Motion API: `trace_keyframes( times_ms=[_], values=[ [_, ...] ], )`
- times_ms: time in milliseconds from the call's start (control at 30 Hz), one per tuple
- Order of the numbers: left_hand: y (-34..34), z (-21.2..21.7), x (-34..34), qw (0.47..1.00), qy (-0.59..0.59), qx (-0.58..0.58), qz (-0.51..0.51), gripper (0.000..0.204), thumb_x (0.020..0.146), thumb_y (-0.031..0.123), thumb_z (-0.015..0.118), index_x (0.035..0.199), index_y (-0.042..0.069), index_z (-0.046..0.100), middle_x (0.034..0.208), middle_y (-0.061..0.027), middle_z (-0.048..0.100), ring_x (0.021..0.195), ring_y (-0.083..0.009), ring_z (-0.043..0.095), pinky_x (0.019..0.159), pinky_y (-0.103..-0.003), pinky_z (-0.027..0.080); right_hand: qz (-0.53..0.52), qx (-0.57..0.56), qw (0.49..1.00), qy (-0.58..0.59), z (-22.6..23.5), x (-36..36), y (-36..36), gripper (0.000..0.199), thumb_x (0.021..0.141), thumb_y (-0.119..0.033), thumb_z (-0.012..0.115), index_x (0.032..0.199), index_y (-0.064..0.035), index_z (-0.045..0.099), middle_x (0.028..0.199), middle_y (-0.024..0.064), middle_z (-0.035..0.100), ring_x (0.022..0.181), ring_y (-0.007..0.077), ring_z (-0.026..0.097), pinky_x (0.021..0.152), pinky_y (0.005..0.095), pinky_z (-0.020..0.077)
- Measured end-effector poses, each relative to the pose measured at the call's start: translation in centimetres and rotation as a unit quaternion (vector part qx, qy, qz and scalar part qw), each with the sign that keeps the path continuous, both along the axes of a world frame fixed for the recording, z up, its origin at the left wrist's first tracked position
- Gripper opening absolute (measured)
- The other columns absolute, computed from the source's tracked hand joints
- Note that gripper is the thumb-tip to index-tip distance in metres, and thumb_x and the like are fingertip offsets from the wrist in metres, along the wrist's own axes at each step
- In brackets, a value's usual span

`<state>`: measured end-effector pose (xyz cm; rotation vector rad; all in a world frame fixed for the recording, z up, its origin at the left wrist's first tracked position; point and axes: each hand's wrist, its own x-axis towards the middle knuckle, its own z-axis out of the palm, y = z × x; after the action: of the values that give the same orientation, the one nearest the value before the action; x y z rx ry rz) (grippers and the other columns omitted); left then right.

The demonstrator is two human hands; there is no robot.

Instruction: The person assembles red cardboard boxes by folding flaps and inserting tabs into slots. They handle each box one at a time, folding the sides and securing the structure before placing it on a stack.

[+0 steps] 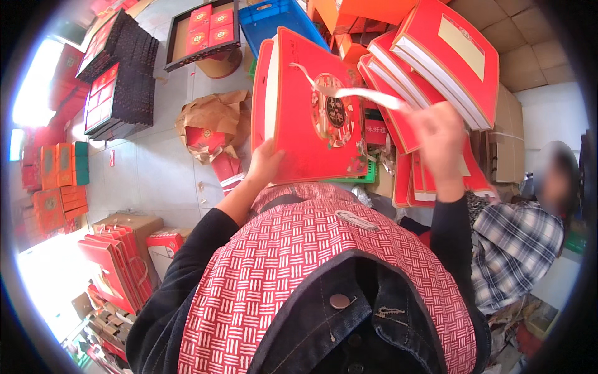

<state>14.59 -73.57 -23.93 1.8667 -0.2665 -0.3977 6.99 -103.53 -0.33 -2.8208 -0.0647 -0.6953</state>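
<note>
A red gift box or bag (299,124) with a pale side and a round flower emblem stands against my lap. At its lower left edge, my left hand (266,163) is closed on it. My right hand (439,134), smeared by motion, is closed on a white cord-like strip (370,95). The strip runs leftward across the red front to a thin, curved end near the upper left. Whether that end is fastened there I cannot tell.
Similar red pieces (448,56) are piled at the right. Crumpled brown paper (212,121), black trays (121,103) and a blue crate (274,22) lie ahead and left. Red bags (118,268) stand at the lower left. A person in a checked shirt (517,249) is at the right.
</note>
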Motion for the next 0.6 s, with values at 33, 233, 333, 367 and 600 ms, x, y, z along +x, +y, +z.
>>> trace_keyframes(
  times_ms=[33,233,333,367,600],
  values=[
    [-0.7,0.6,0.5,1.0,0.007,-0.016,-0.012,0.018,0.079,0.006,0.058,0.093,0.0,0.051,0.072,-0.0078,0.056,0.063,-0.0119,0.053,0.055,-0.028,0.043,0.168,0.002,0.982,0.081,-1.7,-0.3,0.7,0.005,0.075,-0.008,0.058,0.076,-0.0036,0.057,0.069,0.0119,0.05,0.07,0.0272,0.055,0.058,0.0346,0.0448],
    [-3.4,7.3,0.9,0.975,0.168,-0.137,0.04,0.03,0.08,-0.006,0.052,0.109,0.0,0.047,0.092,-0.008,0.061,0.079,-0.0128,0.059,0.069,-0.026,0.048,0.375,0.264,0.766,0.45,-6.3,-1.6,5.6,0.011,0.07,-0.004,0.062,0.079,0.0012,0.063,0.076,0.0124,0.06,0.075,0.0241,0.06,0.068,0.0328,0.0472],
    [-3.5,7.7,0.7,0.959,0.205,-0.191,0.045,0.032,0.079,-0.007,0.052,0.11,0.0,0.046,0.093,-0.0078,0.06,0.079,-0.0128,0.059,0.069,-0.026,0.049,0.279,0.503,0.649,0.498,-9.8,-3.1,4.7,0.014,0.074,-0.005,0.065,0.086,0.0019,0.066,0.08,0.0079,0.064,0.075,0.017,0.06,0.068,0.031,0.0471],
    [-3.5,7.8,0.7,0.956,0.216,-0.194,0.039,0.032,0.079,-0.007,0.052,0.11,0.0,0.046,0.093,-0.0077,0.06,0.079,-0.0127,0.059,0.069,-0.026,0.049,0.32,0.536,0.644,0.442,-11.1,-3.6,4.5,0.016,0.08,-0.007,0.064,0.093,0.0009,0.066,0.08,0.0024,0.064,0.07,0.0097,0.057,0.062,0.027,0.0462],
    [-2.6,8.0,0.6,0.963,0.208,-0.171,0.0,0.036,0.08,-0.005,0.053,0.114,-0.001,0.045,0.092,-0.0074,0.061,0.076,-0.0111,0.059,0.066,-0.024,0.048,0.086,0.595,0.693,0.399,-9.7,-1.5,6.8,0.01,0.083,-0.008,0.06,0.082,0.0003,0.065,0.069,0.0036,0.062,0.06,0.0087,0.055,0.056,0.0214,0.0432]
  ],
)
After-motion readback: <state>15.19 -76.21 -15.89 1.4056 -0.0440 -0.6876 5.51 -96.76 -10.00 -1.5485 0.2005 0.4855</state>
